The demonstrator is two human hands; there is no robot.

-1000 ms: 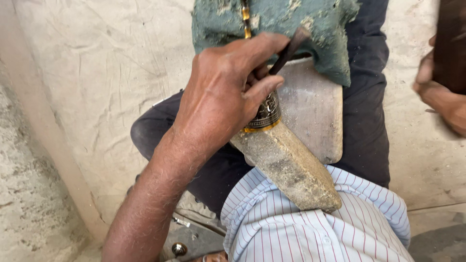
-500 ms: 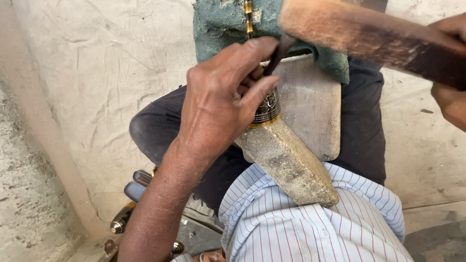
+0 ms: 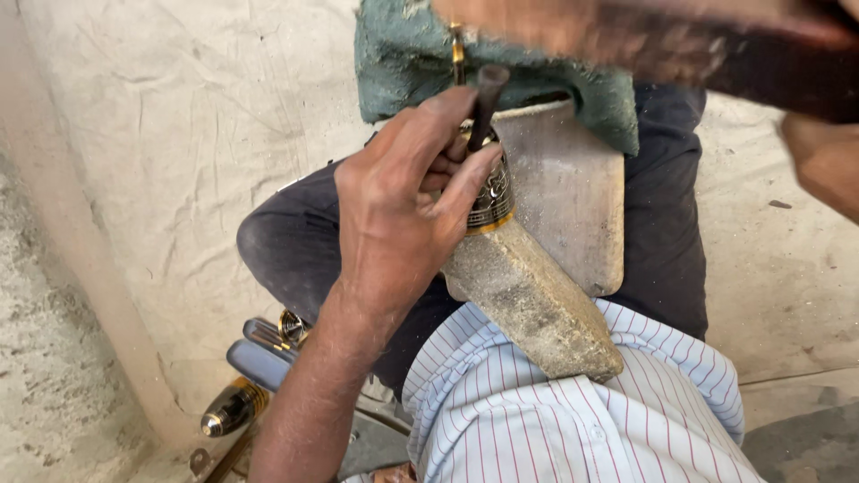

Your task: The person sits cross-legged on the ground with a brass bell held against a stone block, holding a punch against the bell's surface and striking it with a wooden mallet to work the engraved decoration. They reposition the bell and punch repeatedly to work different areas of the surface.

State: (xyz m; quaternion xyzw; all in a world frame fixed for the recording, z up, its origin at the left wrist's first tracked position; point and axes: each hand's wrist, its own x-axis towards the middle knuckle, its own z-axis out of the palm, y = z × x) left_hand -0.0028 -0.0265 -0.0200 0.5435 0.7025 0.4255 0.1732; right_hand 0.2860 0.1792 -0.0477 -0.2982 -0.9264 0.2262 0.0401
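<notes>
My left hand (image 3: pixel 398 219) grips a thin dark punch (image 3: pixel 488 98) and presses its tip onto a black and gold ornamented metal piece (image 3: pixel 492 192). That piece sits on the top end of a rough grey tapered block (image 3: pixel 537 309) that leans against my striped shirt. My right hand (image 3: pixel 828 161) is at the right edge, closed on a brown wooden stick (image 3: pixel 680 40), which is blurred by motion and reaches across the top above the punch.
A worn wooden board (image 3: pixel 573 188) lies on my lap under a green cloth (image 3: pixel 403 54). At the lower left are a blue-handled tool (image 3: pixel 259 362) and a black and gold metal piece (image 3: pixel 231 410). A pale wrinkled sheet (image 3: pixel 179 134) covers the ground.
The wooden stick has swung in from the right and now stretches further left over the punch. My left hand keeps the punch on the metal piece.
</notes>
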